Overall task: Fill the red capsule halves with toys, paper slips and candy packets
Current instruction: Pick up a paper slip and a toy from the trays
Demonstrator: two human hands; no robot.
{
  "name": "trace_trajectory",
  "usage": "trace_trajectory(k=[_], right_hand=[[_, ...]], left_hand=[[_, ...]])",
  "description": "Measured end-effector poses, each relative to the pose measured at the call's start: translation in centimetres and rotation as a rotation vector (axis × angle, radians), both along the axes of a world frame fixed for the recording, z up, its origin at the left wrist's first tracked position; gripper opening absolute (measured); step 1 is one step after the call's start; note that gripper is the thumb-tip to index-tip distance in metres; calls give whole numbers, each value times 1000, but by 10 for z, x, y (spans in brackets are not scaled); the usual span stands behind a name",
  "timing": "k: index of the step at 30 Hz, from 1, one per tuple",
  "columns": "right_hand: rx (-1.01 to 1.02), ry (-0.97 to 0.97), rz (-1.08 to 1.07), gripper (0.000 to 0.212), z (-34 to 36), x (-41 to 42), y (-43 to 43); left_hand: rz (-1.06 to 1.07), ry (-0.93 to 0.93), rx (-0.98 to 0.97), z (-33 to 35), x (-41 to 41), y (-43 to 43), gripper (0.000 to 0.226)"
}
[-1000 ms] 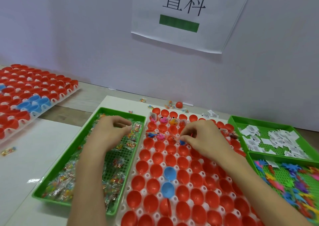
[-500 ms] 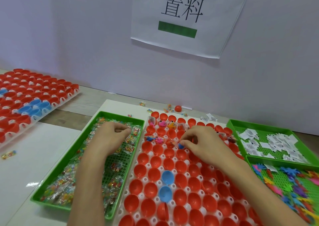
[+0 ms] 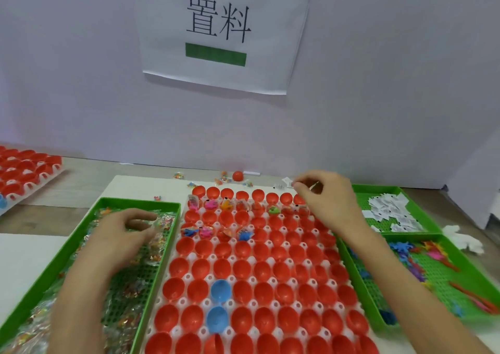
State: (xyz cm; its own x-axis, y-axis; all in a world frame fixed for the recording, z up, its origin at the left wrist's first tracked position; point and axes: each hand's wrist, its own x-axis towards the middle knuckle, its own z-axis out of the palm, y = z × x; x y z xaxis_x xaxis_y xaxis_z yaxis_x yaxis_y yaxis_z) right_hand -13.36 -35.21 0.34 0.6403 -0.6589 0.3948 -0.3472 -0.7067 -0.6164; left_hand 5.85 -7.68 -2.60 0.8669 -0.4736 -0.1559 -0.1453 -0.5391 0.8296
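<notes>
Between the left hand [image 3: 121,234] and right hand [image 3: 324,199], red capsule halves [image 3: 243,269] fill a white holder [image 3: 185,303]. Two blue halves [image 3: 220,290] sit between the forearms. Under the left hand, a green tray [image 3: 140,201] holds clear candy packets [image 3: 159,242] flecked with many colours. Beyond the right hand, a second green tray [image 3: 376,188] holds white paper slips [image 3: 387,210] with black marks. Beside the right forearm, a third green tray [image 3: 411,236] holds blue, pink, orange and red toys [image 3: 433,256].
</notes>
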Motion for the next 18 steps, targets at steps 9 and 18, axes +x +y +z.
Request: trace_trajectory(k=[9,18], right_hand=[[251,381,-194,12,-30,-79,-80],[165,421,-199,21,-39,-72,-82]], left_hand=[[176,-95,-126,1,2,3,22],[83,-156,-297,41,-23,-10,42]])
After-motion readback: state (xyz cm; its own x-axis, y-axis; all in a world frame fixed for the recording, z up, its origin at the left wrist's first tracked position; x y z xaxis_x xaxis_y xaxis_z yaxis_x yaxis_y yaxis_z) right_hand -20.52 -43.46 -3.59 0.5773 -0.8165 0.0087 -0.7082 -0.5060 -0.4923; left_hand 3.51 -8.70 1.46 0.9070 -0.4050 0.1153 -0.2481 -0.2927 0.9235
